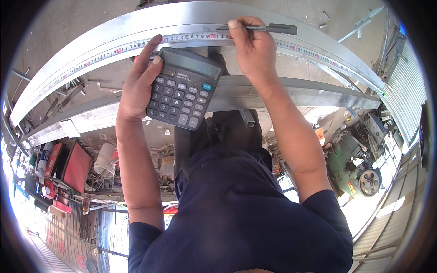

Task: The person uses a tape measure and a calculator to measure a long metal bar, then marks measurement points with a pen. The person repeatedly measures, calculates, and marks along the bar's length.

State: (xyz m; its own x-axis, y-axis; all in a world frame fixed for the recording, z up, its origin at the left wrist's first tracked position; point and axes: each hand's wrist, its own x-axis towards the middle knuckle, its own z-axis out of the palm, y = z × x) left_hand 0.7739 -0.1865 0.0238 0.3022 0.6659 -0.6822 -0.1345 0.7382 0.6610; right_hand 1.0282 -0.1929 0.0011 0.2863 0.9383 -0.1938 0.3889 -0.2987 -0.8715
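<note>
My left hand is closed on the left side of a dark calculator, its thumb over the upper left corner beside the display. One finger of that hand reaches up to a tape measure. The tape lies stretched along a long, shiny metal bar. My right hand pinches a dark pen between thumb and fingers. The pen lies nearly level over the bar, its thin tip to the left, just above the tape.
A second grey metal beam runs across nearer to me, with a short square tube below it. A red box-like cabinet and a white bucket stand at left. Green machinery with a wheel is at right.
</note>
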